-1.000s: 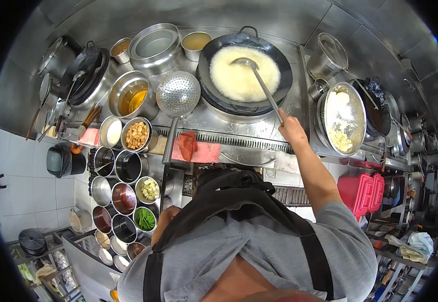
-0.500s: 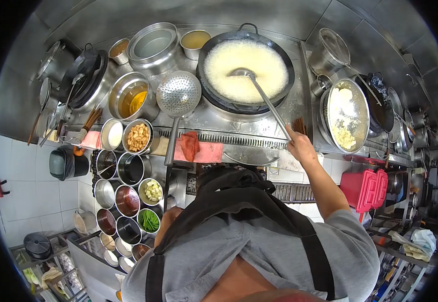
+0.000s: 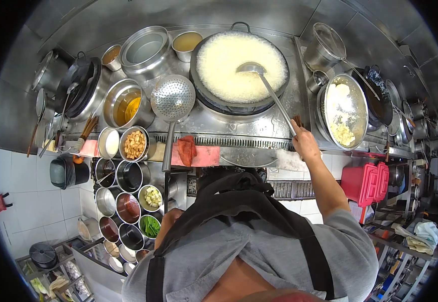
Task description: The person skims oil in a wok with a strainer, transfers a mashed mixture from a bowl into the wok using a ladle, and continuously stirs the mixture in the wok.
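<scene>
My right hand (image 3: 305,143) is wrapped round the long handle of a ladle (image 3: 275,95). The ladle's bowl rests at the surface of pale yellow, bubbling foam (image 3: 224,60), right of its centre. That foam fills most of a black wok (image 3: 196,80) on the range. Low beside the apron, my left hand (image 3: 172,216) is only partly visible; its fingers are hidden. Left of the wok lies a perforated strainer (image 3: 173,98), its handle (image 3: 168,148) reaching over the counter's front edge.
A metal bowl (image 3: 361,118) with pale food stands at the right. Pots (image 3: 143,50) line the back left. Several containers sit at lower left, including diced brown pieces (image 3: 135,144) and chopped greens (image 3: 150,226). A red cloth (image 3: 187,150) lies on the front edge.
The foam has spread wider, nearer the wok's rim. The ladle's bowl and my right hand have shifted slightly to the right. The whole view has moved a little.
</scene>
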Motion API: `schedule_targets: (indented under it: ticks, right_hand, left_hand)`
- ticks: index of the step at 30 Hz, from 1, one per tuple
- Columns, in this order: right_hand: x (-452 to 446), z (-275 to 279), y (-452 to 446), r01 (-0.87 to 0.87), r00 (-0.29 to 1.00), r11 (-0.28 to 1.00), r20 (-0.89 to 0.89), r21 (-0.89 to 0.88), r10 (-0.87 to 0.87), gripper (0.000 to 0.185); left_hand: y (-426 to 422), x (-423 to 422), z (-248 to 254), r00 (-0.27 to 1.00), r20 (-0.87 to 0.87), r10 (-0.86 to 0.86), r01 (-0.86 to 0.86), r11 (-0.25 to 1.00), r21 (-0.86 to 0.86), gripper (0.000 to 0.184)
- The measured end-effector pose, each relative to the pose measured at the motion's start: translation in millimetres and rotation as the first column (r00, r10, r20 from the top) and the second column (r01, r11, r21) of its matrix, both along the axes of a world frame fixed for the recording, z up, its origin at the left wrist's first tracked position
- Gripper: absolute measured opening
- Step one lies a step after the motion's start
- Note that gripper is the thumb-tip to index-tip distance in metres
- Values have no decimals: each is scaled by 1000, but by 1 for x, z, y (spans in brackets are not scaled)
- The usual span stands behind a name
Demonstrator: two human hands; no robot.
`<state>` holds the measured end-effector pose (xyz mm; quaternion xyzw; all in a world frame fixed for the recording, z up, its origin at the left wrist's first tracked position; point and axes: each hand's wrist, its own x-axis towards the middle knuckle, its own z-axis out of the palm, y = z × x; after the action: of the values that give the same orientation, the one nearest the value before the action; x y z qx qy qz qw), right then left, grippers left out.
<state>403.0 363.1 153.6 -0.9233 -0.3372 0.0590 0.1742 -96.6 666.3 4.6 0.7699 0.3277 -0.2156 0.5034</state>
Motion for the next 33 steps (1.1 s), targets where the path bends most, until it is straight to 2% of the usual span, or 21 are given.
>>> schedule_targets:
  ticks: [8,15,21,24,26,33]
  right_hand:
    - [27,-11,31,59,998,997,22,-44,-58,59]
    - [52,-11,69,39,999,999,36,14,-40,60]
    - [57,-2,96,6,1000,998,3,66,-7,61]
    - [50,11,106,32,996,999,-88,42,-28,62]
    - [45,13,110,60,989,993,-139,99,-46,62]
    - [29,10,111,11,985,990,-172,138,13,62]
  left_hand:
    - [1,15,1,1000,18,9,-9,1000,-3,29]
    - [-7,8,3,999,34,37,-37,999,-4,30]
    - [-17,-10,9,998,30,57,-57,998,3,31]
    - [-18,-11,9,997,38,62,-62,998,2,31]
    - [-17,-7,8,997,47,62,-62,998,0,32]
    - [-14,0,6,996,78,49,-49,999,0,33]
